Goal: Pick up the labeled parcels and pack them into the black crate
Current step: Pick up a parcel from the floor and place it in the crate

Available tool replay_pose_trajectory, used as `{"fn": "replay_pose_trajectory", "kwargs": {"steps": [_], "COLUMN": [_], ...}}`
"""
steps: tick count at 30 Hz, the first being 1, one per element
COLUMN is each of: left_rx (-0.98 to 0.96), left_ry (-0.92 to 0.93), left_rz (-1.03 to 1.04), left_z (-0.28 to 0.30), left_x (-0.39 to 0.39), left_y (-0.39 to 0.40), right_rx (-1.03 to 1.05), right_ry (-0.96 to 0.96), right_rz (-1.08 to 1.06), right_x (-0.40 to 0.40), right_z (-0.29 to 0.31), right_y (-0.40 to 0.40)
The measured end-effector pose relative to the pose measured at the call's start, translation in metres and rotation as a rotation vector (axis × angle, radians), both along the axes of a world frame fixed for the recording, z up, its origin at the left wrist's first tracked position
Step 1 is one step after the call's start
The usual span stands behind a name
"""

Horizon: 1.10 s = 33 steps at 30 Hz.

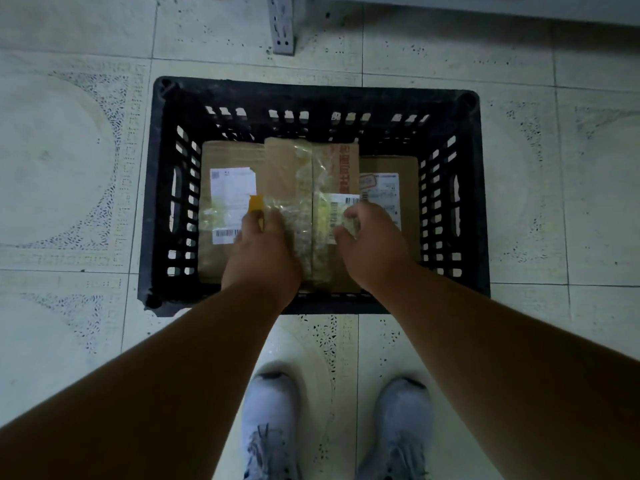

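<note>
1. Fingers (pixel 254 220) of left hand (pixel 263 251) curled down over near left edge of long brown cardboard parcel wrapped in clear tape (pixel 304 188); fingers of right hand (pixel 370 244) bent likewise on its near right side, next to small white barcode label (pixel 341 209). Both clamped on that parcel, thumbs not clearly seen.
2. Parcel already inside black slatted plastic crate (pixel 467 188), lying on top of two others: flat brown box with white shipping label (pixel 228 188) at left, lower brown box with white label (pixel 391 174) at right.
3. Step in hand, by the look of it: setting down and settling the top parcel, so packing well along.
4. Next move likely calls for letting go with both hands and lifting straight up clear of crate rim; top parcel spans two boxes of unequal height, so could rock or slide.
5. Around: pale speckled tiled floor (pixel 69 168), grey metal leg (pixel 282 26) beyond crate, pair of light grey trainers (pixel 273 420) just behind. No further parcels in view.
</note>
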<state>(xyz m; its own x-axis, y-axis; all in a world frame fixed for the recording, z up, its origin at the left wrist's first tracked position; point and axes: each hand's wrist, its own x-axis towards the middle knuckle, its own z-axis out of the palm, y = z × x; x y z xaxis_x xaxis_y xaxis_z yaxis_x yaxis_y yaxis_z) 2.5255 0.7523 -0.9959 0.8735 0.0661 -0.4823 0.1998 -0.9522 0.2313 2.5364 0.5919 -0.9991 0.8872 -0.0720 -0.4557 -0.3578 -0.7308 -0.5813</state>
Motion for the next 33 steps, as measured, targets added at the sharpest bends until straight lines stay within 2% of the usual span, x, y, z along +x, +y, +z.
{"fn": "replay_pose_trajectory", "kwargs": {"steps": [2, 4, 8, 13, 16, 19, 21, 26, 33], "left_rx": [0.127, 0.122, 0.001, 0.089, 0.090, 0.098, 0.117, 0.131, 0.081], "left_ry": [-0.127, -0.248, -0.270, -0.345, -0.417, -0.431, -0.440, -0.425, -0.498], "left_rz": [-0.118, -0.269, -0.462, -0.524, -0.491, -0.472, -0.466, -0.489, -0.498], "left_z": [0.002, -0.001, -0.014, -0.028, -0.035, -0.037, -0.036, -0.030, -0.034], "left_x": [0.003, 0.010, 0.029, 0.026, 0.025, 0.029, 0.032, 0.033, 0.041], "left_y": [-0.011, -0.026, -0.050, -0.048, -0.049, -0.053, -0.055, -0.051, -0.052], "right_rx": [-0.024, -0.055, -0.041, -0.034, -0.046, -0.294, -0.436, -0.482, -0.513], "right_ry": [-0.026, -0.071, -0.107, -0.129, -0.024, 0.091, 0.036, 0.040, -0.001], "right_rz": [-0.034, -0.065, -0.148, -0.253, -0.095, 0.202, 0.329, 0.429, 0.437], "right_x": [0.006, 0.011, 0.022, 0.061, 0.081, 0.074, 0.061, 0.042, 0.088], "right_z": [-0.004, -0.008, -0.027, -0.052, -0.070, -0.077, -0.077, -0.071, -0.072], "right_y": [-0.003, 0.000, -0.003, -0.037, -0.049, -0.055, -0.057, -0.060, -0.052]}}
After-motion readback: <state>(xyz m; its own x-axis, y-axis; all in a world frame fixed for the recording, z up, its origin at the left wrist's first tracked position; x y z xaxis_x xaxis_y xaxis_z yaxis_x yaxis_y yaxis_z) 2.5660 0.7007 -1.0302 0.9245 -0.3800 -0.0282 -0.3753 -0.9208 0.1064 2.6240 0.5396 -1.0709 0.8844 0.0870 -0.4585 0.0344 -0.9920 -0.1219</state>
